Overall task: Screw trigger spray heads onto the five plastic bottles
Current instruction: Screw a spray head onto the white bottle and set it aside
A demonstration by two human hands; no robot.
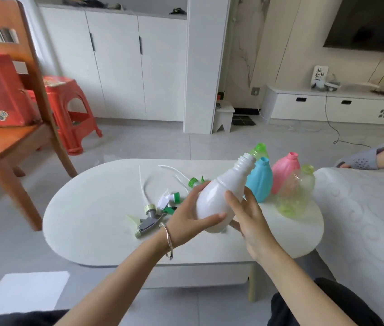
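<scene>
A white plastic bottle (219,196) is held tilted above the low white table (106,231), its open threaded neck pointing up and to the right. My left hand (188,215) cups its body from the left and my right hand (247,212) grips it from the right. Behind it stand a blue bottle (260,182), a pink bottle (285,170), a clear yellow-green bottle (296,196) and a green-necked bottle (259,150), all without heads. Several trigger spray heads lie on the table to the left: a grey and pale green one (147,220), a white and green one (168,200) and a green one (194,182).
Thin white dip tubes (142,189) trail across the table behind the spray heads. A wooden chair (21,128) and a red stool (68,107) stand at the left. A pale sofa (362,220) borders the table on the right, with another person's slippered foot (360,158) beyond.
</scene>
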